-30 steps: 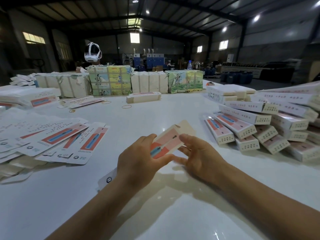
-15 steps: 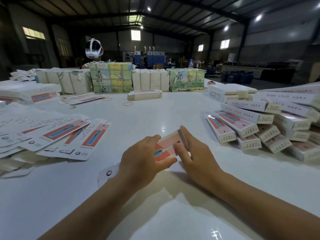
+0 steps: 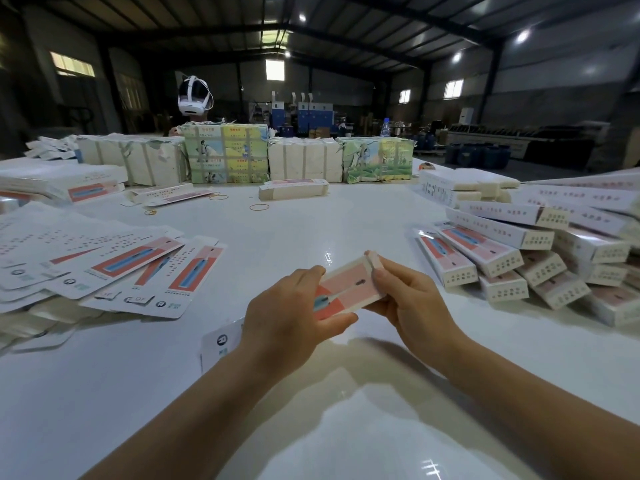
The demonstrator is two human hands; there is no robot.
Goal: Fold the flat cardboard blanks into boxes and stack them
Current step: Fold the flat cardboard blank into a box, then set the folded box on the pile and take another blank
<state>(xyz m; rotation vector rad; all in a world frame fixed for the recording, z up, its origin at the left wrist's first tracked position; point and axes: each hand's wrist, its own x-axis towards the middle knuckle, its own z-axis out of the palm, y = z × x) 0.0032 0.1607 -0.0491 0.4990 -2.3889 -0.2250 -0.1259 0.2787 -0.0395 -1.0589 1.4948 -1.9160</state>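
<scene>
The glossy white table [image 3: 311,220] lies bare down its middle, flanked by fanned flat blanks [image 3: 114,271] at left and a heap of folded boxes [image 3: 526,258] at right. Between them, lifted off the surface, a pink-printed cardboard carton [image 3: 346,287] — left hand [image 3: 287,327] clasping its middle, right hand [image 3: 412,299] pinching its far end.

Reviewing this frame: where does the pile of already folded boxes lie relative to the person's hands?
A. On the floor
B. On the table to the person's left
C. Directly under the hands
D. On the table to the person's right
D: the folded boxes are heaped on the white table to the right of the right hand, while the flat blanks lie spread on the left.
</scene>
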